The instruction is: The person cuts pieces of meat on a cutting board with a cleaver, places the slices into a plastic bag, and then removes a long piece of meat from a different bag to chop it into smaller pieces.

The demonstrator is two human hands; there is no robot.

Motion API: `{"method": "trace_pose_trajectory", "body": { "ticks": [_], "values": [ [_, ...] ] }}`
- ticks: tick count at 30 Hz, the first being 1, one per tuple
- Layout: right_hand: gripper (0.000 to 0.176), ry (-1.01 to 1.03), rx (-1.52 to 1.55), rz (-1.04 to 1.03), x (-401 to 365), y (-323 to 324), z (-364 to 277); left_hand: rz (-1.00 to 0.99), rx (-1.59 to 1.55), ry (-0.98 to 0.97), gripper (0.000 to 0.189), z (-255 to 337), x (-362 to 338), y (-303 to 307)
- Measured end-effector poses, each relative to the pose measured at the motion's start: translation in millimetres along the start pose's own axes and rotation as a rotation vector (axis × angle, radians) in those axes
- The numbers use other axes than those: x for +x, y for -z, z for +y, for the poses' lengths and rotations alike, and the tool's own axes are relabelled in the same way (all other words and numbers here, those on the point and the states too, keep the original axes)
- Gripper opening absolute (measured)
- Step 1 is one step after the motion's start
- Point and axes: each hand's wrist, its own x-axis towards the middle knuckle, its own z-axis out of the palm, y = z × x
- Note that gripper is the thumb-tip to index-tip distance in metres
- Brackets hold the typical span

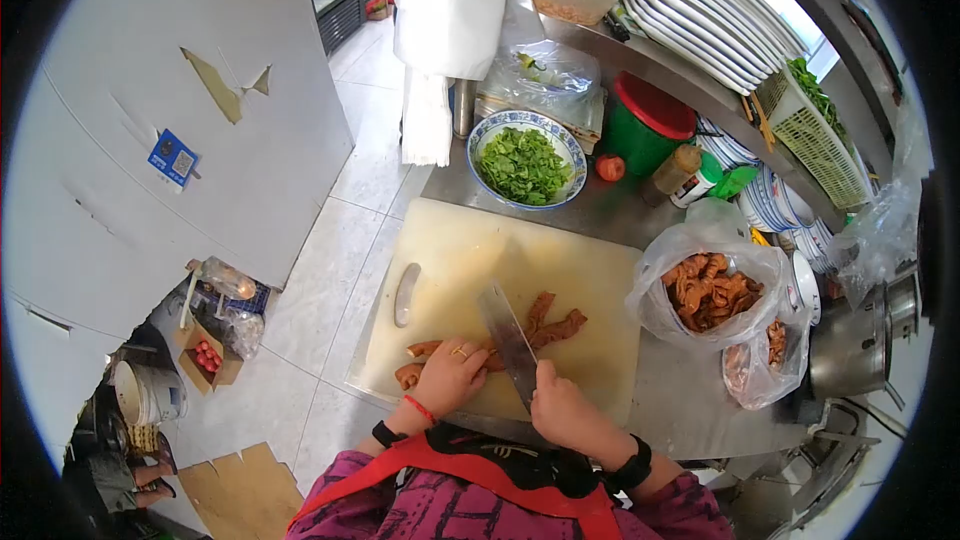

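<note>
On a pale cutting board (470, 240) lie brown strips of cooked meat (560, 330), which look like braised intestine. My left hand (452, 377) presses down on the strips, its fingers bent over them, with ends showing on both sides. My right hand (565, 405) grips the handle of a cleaver (508, 340). The blade stands just right of my left fingers, across the meat; whether it has cut through is hidden. To the right, a clear plastic bag (650, 285) holds more of the same brown pieces (712, 292).
A bowl of chopped greens (525, 165) stands behind the board. Nearby are a green bucket with a red lid (650, 110), a tomato (610, 168) and seasoning jars (678, 170). A smaller bag (765, 370) and a metal pot (850, 355) sit at right. Plates (700, 10) fill the shelf.
</note>
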Motion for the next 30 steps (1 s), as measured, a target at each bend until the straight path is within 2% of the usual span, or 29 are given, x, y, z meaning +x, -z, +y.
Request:
{"method": "trace_pose_trajectory", "body": {
  "ticks": [4,6,8,10,11,12,13,15,17,19,20,21,23,24,25,26,28,29,30],
  "values": [
    [0.025,-0.068,-0.051,-0.024,26.5,-8.9,-10.0,0.029,-0.036,-0.029,0.031,-1.6,-2.8,-4.2],
    [0.026,-0.107,-0.065,-0.014,37.4,-13.8,-15.4,-0.003,0.003,-0.075,0.021,-2.2,0.5,-2.6],
    [0.026,-0.147,-0.075,-0.001,40.8,-17.3,-12.2,0.007,0.009,-0.050,0.020,-4.1,-0.5,-1.4],
    [0.028,-0.127,0.010,0.084,38.0,-18.8,-3.2,0.019,0.016,-0.038,0.020,-7.2,6.6,1.6],
    [0.028,-0.128,0.005,0.095,32.9,-16.5,0.6,0.057,0.032,0.129,0.020,-11.6,15.5,3.3],
    [0.029,-0.109,0.135,0.176,25.3,-13.2,5.8,0.096,0.046,0.301,0.020,-14.9,27.1,4.7],
    [0.030,-0.090,0.267,0.251,17.4,-10.7,12.8,0.100,0.043,0.299,0.020,-20.4,40.4,3.3],
    [0.031,-0.098,0.256,0.326,-1.7,-3.4,35.2,0.077,-0.086,0.372,0.029,-33.4,65.8,-6.0],
    [0.033,-0.103,0.245,0.418,-17.9,8.1,53.8,0.016,-0.110,0.333,0.030,-30.4,90.6,-24.0],
    [0.035,-0.208,0.147,0.510,-34.4,24.2,65.9,-0.039,-0.137,0.289,0.031,-14.7,111.7,-34.5],
    [0.038,-0.310,0.116,0.453,-40.3,31.1,74.0,-0.075,-0.172,0.280,0.031,-4.9,117.3,-39.0],
    [0.038,-0.317,0.116,0.464,-44.9,35.6,77.0,-0.112,-0.206,0.270,0.031,3.1,121.1,-42.7],
    [0.037,-0.314,0.013,0.465,-54.5,43.4,81.2,-0.099,-0.201,0.225,0.034,8.3,118.7,-54.9],
    [0.037,-0.321,0.019,0.473,-56.0,45.8,83.5,-0.118,-0.238,0.223,0.041,11.2,118.0,-57.0],
    [0.036,-0.347,0.009,0.428,-56.5,47.5,84.9,-0.139,-0.274,0.222,0.049,13.3,116.9,-58.4],
    [0.035,-0.372,0.001,0.380,-57.9,48.1,86.7,-0.148,-0.273,0.217,0.049,15.1,113.4,-58.0],
    [0.035,-0.365,-0.016,0.376,-57.1,42.2,97.5,-0.183,-0.057,0.111,0.072,27.2,110.7,-42.5],
    [0.036,-0.354,-0.039,0.370,-55.2,39.7,101.7,-0.187,-0.053,0.107,0.072,32.3,109.2,-41.1],
    [0.036,-0.353,-0.034,0.372,-53.2,39.5,103.0,-0.239,0.108,0.103,0.079,37.6,106.0,-41.1]
  ]
}}
